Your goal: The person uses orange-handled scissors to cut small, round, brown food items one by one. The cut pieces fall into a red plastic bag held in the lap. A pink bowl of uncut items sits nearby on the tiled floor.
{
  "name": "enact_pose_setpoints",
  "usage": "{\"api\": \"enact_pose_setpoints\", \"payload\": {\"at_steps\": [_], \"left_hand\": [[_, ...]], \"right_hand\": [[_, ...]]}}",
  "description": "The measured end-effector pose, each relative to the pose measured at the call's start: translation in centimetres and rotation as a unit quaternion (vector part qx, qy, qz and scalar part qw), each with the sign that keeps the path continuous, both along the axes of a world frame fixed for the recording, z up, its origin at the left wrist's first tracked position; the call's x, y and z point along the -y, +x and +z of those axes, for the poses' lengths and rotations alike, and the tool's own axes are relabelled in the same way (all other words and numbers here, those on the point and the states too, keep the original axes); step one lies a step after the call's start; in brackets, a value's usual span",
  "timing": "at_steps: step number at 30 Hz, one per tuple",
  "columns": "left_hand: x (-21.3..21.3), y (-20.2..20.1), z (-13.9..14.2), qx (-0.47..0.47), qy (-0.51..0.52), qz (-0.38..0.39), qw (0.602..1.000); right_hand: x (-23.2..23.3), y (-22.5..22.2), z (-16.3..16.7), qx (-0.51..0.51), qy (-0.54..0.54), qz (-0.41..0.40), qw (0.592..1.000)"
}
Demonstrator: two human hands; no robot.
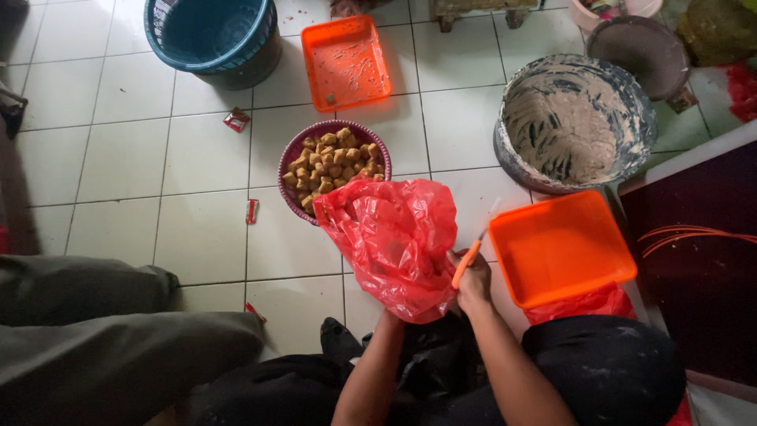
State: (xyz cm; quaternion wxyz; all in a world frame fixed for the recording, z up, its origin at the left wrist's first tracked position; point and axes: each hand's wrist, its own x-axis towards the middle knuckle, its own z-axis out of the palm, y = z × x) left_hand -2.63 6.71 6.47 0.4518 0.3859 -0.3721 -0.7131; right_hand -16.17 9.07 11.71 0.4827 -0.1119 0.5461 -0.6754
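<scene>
red plastic bag [394,241] bunched between your hands, above the tiled floor [118,158].
the bag looks thin, limp and slippery, so pinch it at a gathered edge rather than the slack middle. your right hand [473,280] is clenched on an orange-handled knife [467,264] at the bag's right side; your left hand is hidden beneath the bag, so i cannot tell its grip. a purple basket [290,154] of fried pieces [335,162] sits just behind.

A big red plastic bag [398,241] is sitting in the middle, crinkly and puffed up. Three small red wrappers are lying on the floor tiles: one [236,120] at ten o'clock, one [251,211] at nine o'clock, one [254,312] at eight o'clock.
</scene>
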Motion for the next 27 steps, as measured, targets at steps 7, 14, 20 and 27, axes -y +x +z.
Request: {"api": "enact_pose_setpoints", "payload": {"at_steps": [7, 14, 20, 27], "left_hand": [[0.0, 0.4, 0.6, 0.023, 0.004, -0.019, 1.0], [0.5, 0.0, 1.9, 0.024, 0.005, -0.022, 0.999], [-0.7, 1.1, 1.7, 0.064, 0.028, -0.053, 0.996], [-2.3, 3.4, -0.1, 0.073, 0.142, -0.086, 0.983]], "right_hand": [[0.7, -1.8, 1.0, 0.095, -0.032, -0.016, 0.995], [0.6, 1.2, 3.0, -0.022, -0.031, 0.078, 0.996], [0.6, -0.1, 3.5, 0.098, -0.017, 0.051, 0.994], [0.8, -6.5, 2.7, 0.106, 0.233, -0.06, 0.965]]}}
